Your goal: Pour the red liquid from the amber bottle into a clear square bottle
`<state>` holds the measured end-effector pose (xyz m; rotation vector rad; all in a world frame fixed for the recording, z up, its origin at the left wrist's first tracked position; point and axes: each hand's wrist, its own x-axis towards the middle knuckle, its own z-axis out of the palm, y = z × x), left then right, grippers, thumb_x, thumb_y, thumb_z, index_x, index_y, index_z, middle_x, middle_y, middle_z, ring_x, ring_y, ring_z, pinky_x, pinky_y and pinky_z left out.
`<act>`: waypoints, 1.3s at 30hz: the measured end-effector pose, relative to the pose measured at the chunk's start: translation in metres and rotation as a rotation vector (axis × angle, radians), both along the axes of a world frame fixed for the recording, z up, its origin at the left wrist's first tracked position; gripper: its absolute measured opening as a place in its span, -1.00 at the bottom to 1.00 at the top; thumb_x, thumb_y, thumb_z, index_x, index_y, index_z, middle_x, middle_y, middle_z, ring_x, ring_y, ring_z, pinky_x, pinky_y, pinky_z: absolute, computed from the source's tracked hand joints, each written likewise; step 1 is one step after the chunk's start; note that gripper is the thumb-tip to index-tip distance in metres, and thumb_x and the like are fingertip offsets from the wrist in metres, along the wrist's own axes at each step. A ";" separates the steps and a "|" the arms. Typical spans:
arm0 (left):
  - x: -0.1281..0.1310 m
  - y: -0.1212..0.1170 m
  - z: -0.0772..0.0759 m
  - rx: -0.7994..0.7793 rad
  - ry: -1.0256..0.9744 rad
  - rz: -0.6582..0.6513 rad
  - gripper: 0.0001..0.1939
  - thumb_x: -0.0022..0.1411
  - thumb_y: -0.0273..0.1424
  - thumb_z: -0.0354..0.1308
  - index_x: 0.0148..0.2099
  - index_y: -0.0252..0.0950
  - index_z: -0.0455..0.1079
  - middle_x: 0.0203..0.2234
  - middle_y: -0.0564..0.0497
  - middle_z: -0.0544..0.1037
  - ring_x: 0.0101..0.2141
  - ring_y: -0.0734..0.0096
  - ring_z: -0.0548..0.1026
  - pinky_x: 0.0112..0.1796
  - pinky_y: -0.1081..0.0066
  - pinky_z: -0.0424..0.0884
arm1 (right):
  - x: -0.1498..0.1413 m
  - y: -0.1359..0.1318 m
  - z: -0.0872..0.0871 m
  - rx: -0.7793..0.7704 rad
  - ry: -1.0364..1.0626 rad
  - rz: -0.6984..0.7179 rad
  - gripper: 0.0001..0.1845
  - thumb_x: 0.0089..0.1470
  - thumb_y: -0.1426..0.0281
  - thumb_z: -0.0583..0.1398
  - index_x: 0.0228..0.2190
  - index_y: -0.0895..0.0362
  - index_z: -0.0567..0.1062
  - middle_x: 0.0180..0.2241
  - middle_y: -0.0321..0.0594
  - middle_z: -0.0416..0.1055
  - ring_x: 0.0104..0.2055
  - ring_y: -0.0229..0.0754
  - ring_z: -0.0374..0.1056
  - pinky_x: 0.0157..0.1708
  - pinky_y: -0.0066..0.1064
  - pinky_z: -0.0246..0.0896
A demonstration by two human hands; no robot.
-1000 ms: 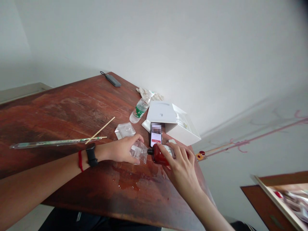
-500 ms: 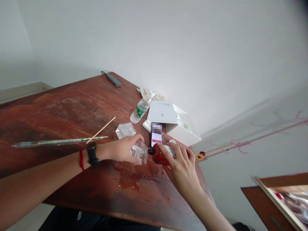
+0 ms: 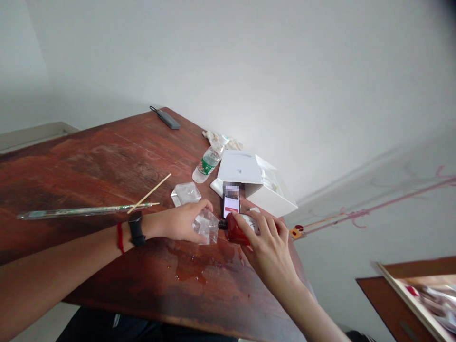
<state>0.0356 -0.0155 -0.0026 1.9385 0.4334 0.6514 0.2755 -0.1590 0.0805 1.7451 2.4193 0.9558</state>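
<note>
My left hand (image 3: 187, 221), with a dark watch and a red band at its wrist, is wrapped round a clear, faceted plastic cup (image 3: 210, 229). The cup is tilted, its mouth towards the right. In my right hand (image 3: 270, 237) lies a red bottle (image 3: 238, 228) with a pale label, held nearly level. Its dark neck points left, at the mouth of the cup; whether the two touch I cannot tell. Below the hands a puddle of liquid (image 3: 190, 266) spreads over the brown wooden table (image 3: 142, 280). Another clear faceted cup (image 3: 185, 194) sits just behind my left hand.
A phone (image 3: 231, 202) leans against a white box (image 3: 239, 166). Left of it stands a clear bottle with a green label (image 3: 206, 164). Chopsticks (image 3: 149, 192) and a wrapped chopstick packet (image 3: 81, 211) lie at left. A grey device (image 3: 166, 118) rests at the far corner.
Almost nothing differs. Both hands, the cup and the red bottle keep their places, with only a slight shift of the whole view.
</note>
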 end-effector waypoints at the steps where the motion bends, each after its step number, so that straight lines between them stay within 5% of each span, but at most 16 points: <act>1: 0.000 -0.001 0.001 -0.001 0.001 0.002 -0.38 0.11 -0.23 0.55 0.12 -0.16 0.36 0.03 -0.11 0.64 0.03 -0.05 0.62 0.03 0.14 0.49 | 0.000 0.000 0.000 -0.001 0.000 -0.003 -0.27 0.17 0.56 0.37 0.31 -0.09 0.45 0.17 0.00 0.50 0.17 0.18 0.37 0.14 0.01 0.10; 39: -0.001 -0.002 0.009 -0.027 0.016 -0.024 -0.41 0.06 -0.28 0.52 0.06 -0.18 0.33 -0.07 -0.03 0.62 -0.07 0.05 0.61 -0.09 0.26 0.47 | -0.007 0.003 0.009 -0.017 -0.055 0.009 -0.29 0.21 0.50 0.38 0.32 -0.10 0.45 0.15 0.01 0.52 0.11 0.15 0.40 0.14 0.03 0.10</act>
